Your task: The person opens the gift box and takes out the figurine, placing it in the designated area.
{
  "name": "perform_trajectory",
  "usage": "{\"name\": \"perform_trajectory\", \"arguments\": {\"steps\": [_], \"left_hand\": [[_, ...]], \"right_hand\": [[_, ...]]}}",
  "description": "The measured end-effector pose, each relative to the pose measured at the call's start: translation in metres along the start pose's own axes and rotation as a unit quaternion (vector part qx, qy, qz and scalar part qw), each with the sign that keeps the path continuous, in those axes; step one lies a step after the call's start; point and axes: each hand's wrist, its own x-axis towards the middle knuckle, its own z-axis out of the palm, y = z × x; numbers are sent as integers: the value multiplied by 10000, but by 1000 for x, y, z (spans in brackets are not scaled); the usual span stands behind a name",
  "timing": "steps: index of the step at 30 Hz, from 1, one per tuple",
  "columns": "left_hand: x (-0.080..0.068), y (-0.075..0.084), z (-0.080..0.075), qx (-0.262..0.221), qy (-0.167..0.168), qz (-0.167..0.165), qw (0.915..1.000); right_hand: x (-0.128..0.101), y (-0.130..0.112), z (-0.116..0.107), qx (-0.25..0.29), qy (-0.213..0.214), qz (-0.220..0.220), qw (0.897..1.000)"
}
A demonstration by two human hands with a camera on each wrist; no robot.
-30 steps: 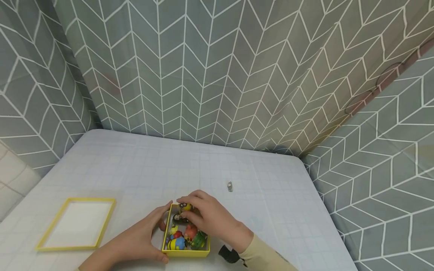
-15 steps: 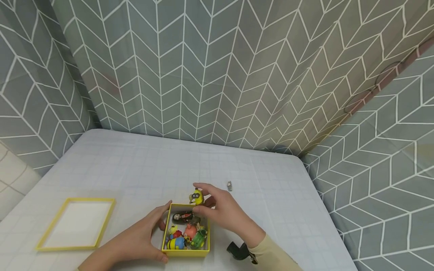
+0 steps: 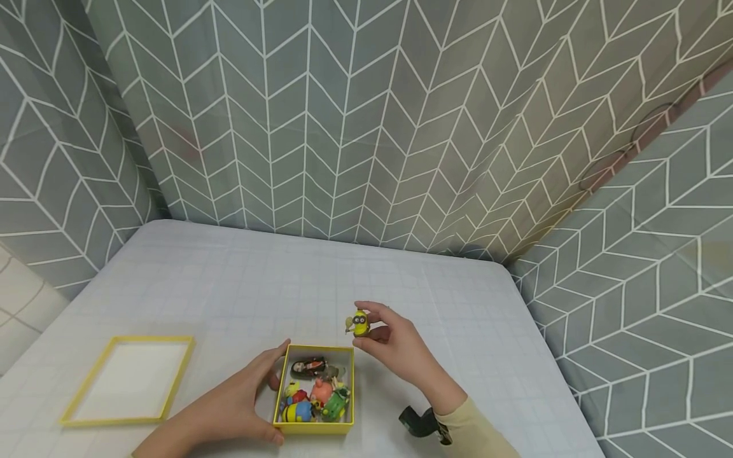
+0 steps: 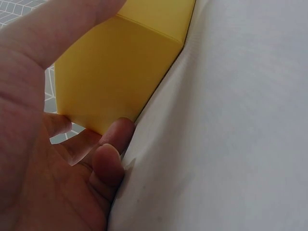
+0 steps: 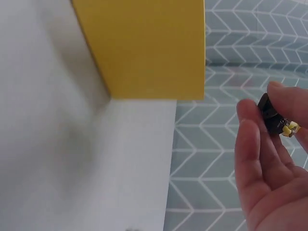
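My right hand [image 3: 401,350] pinches a small yellow minion figurine [image 3: 361,323] with goggles, held up beyond the far right corner of a yellow box [image 3: 315,429]. In the right wrist view the figurine [image 5: 272,118] shows a dark back between thumb and fingers. My left hand [image 3: 237,397] grips the box along its left side, thumb at the near corner, fingers towards the far one. In the left wrist view the fingers curl beside the box wall [image 4: 106,72]. Inside lie a dark long-haired figurine [image 3: 308,367], a pink one [image 3: 322,391], a green one [image 3: 335,407] and a blue-and-yellow one [image 3: 298,412].
A yellow-rimmed lid [image 3: 186,369] with a white inside lies on the left of the table [image 3: 275,286]. A patterned grey curtain [image 3: 321,127] hangs behind the table and along its sides. A black device [image 3: 418,422] sits at my right wrist.
My right hand has lifted the minion figurine out of the box and carried it up and to the right. The small grey item on the table is now hidden. The left hand stays put.
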Motion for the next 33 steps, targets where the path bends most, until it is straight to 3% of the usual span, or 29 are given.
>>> {"name": "perform_trajectory", "arguments": {"steps": [10, 23, 33], "left_hand": [[2, 0, -1, -107, -112, -77, 9998], [3, -1, -1, -113, -147, -81, 9998], [2, -1, -1, -132, -145, -69, 9998]], "right_hand": [[-5, 22, -19, -265, 519, 307, 9978], [-5, 55, -47, -315, 1069, 1095, 9877], [2, 83, -66, -1087, 949, 1497, 9781]]}}
